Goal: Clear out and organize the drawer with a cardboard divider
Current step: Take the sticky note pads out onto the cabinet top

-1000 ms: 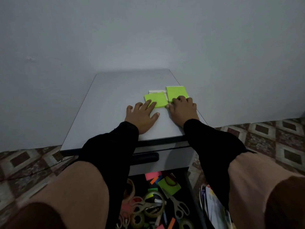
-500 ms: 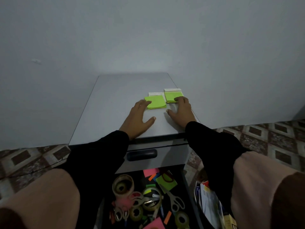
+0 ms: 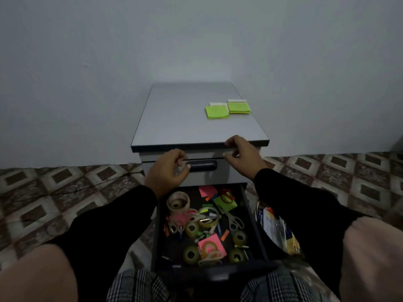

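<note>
Two green sticky-note pads (image 3: 227, 110) lie side by side on the far right of a small grey cabinet's worktop (image 3: 174, 118). Below, its open black drawer (image 3: 254, 225) holds tape rolls, scissors and coloured notes. Both grips, the left hand (image 3: 168, 171) and right hand (image 3: 242, 153), hover loosely curled and empty near the cabinet's front edge.

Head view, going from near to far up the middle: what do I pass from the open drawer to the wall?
Pink sticky pad under a tape roll → beige tape roll standing at the drawer's back left → dark handle of the closed upper drawer → green sticky note pads on the grey cabinet top.
</note>
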A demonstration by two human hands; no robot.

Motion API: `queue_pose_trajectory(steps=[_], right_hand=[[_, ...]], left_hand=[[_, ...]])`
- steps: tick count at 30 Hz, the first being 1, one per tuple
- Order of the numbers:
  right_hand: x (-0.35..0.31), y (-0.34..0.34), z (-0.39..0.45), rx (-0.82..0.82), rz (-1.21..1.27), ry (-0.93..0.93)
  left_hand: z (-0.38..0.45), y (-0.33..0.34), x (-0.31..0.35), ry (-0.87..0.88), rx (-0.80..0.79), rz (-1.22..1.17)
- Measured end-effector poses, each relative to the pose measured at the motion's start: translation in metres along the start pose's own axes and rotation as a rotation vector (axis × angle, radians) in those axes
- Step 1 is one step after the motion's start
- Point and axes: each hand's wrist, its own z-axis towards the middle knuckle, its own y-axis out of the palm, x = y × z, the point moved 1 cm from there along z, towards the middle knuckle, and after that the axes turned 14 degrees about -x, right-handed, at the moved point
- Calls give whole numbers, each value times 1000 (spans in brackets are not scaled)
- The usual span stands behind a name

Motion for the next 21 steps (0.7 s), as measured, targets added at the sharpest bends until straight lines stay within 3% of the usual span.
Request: queue_pose_trajectory(steps=[11,21], right_hand=[[45,83,-58,-247,27,180],[99,162,-72,-516,29,413]], left_hand=[[-75,69,-33,-225,-246,-112],[-96,117,-87,-368,-444,-30]])
